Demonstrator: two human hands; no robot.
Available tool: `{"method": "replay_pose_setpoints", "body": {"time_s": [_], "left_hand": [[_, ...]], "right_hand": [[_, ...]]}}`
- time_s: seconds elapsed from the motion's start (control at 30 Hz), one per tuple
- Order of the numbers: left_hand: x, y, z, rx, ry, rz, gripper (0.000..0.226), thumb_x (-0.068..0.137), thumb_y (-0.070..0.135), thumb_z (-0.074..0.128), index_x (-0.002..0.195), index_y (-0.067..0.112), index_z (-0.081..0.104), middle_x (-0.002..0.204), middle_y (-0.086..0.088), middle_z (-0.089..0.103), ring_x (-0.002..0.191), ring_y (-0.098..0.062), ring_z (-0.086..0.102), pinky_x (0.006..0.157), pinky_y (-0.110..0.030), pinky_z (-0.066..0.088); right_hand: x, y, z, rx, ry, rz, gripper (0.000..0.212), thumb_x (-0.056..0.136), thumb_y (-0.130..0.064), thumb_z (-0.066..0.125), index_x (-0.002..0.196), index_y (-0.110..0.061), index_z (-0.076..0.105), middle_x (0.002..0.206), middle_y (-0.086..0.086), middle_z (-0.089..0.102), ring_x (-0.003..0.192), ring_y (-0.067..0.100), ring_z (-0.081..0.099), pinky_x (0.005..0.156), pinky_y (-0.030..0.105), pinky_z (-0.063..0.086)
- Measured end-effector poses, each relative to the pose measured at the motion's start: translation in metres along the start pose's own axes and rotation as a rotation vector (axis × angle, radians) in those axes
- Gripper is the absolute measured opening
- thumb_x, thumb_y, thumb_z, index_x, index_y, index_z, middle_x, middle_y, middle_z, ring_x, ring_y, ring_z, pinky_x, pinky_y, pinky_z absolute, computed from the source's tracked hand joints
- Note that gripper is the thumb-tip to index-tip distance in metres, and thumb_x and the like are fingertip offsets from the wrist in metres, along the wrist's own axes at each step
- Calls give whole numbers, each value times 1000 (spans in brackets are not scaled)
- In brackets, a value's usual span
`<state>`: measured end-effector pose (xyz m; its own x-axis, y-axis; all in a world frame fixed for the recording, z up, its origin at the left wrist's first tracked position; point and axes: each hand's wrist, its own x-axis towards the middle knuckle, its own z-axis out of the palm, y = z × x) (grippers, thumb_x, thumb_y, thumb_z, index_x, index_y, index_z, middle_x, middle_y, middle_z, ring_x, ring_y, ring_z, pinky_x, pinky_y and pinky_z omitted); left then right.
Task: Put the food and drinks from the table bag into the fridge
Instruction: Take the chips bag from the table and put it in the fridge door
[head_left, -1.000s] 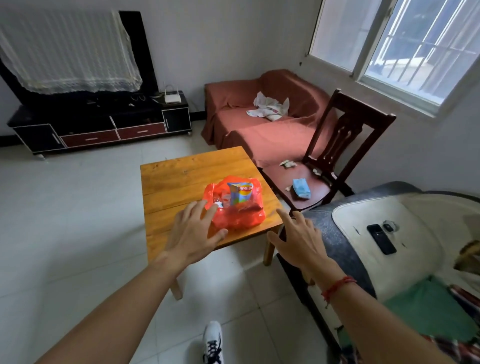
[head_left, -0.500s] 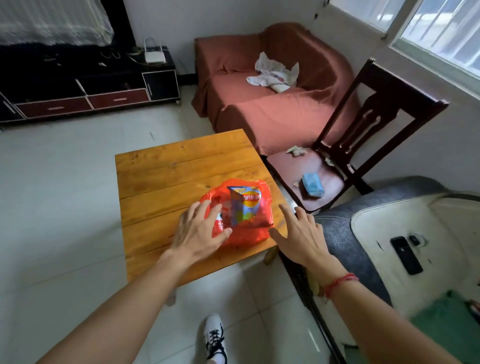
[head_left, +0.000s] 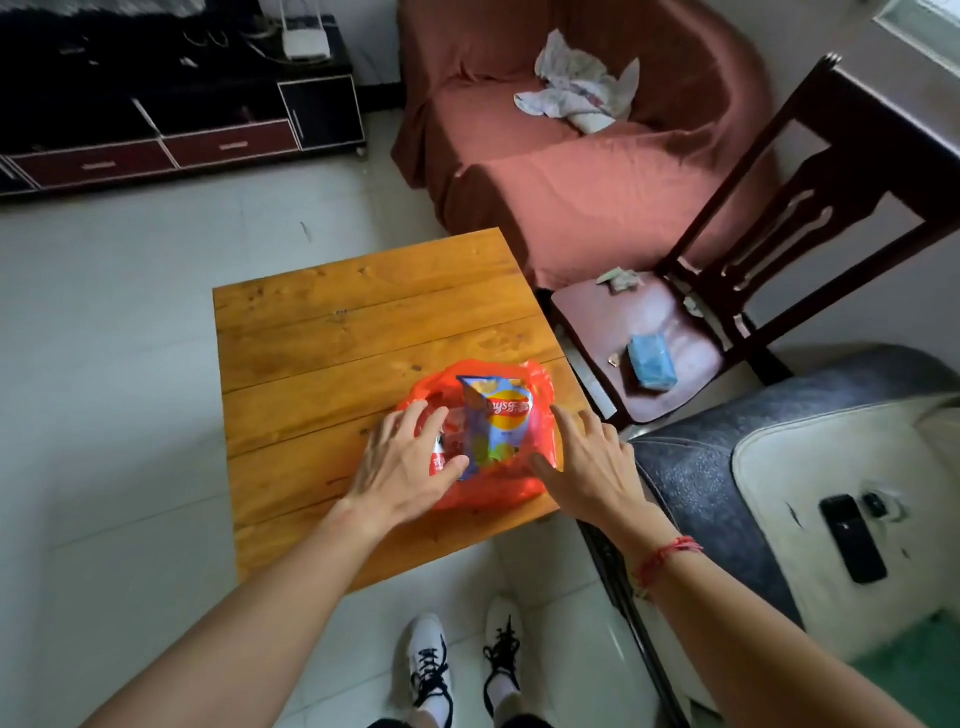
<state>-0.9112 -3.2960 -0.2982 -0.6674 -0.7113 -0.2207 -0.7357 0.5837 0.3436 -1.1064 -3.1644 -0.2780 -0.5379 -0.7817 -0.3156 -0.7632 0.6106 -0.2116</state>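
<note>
Left hand (head_left: 410, 462) and right hand (head_left: 587, 467) flank the orange plastic bag (head_left: 483, 493) near the right edge of the bench (head_left: 337, 338), fingers spread, gripping nothing. Danger here: squeeze those floppy sides carelessly and the Lay's chip packet (head_left: 498, 415) could tip out or get crushed.

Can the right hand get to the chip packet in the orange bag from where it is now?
Probably yes. The right hand sits at the right side of the orange bag, and the chip packet pokes out of its open top, uncovered.
</note>
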Motion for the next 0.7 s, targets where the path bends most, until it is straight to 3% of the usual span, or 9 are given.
{"method": "replay_pose_setpoints", "body": {"time_s": [0.23, 0.53, 0.7], "left_hand": [[32, 11, 24, -154, -26, -71, 68, 91, 49, 55, 149, 20, 36, 156, -4, 30, 139, -28, 32, 112, -41, 33], [74, 14, 73, -348, -61, -182, 60, 91, 35, 63, 143, 15, 42, 145, -4, 41, 133, -28, 42, 105, -40, 41], [94, 10, 93, -399, -116, -244, 57, 90, 32, 64, 141, 14, 43, 142, -6, 44, 129, -31, 47, 104, -40, 42]], "right_hand": [[35, -4, 1, 62, -61, -81, 72, 97, -56, 48, 158, -29, 21, 151, 13, 38, 130, 35, 45, 101, 47, 41], [90, -22, 51, 252, -200, -148, 65, 101, -34, 50, 158, -15, 24, 150, 20, 36, 134, 40, 41, 109, 44, 37], [113, -11, 75, 348, -266, -72, 63, 103, -27, 49, 156, -6, 25, 148, 25, 39, 134, 42, 41, 109, 43, 36]]}}
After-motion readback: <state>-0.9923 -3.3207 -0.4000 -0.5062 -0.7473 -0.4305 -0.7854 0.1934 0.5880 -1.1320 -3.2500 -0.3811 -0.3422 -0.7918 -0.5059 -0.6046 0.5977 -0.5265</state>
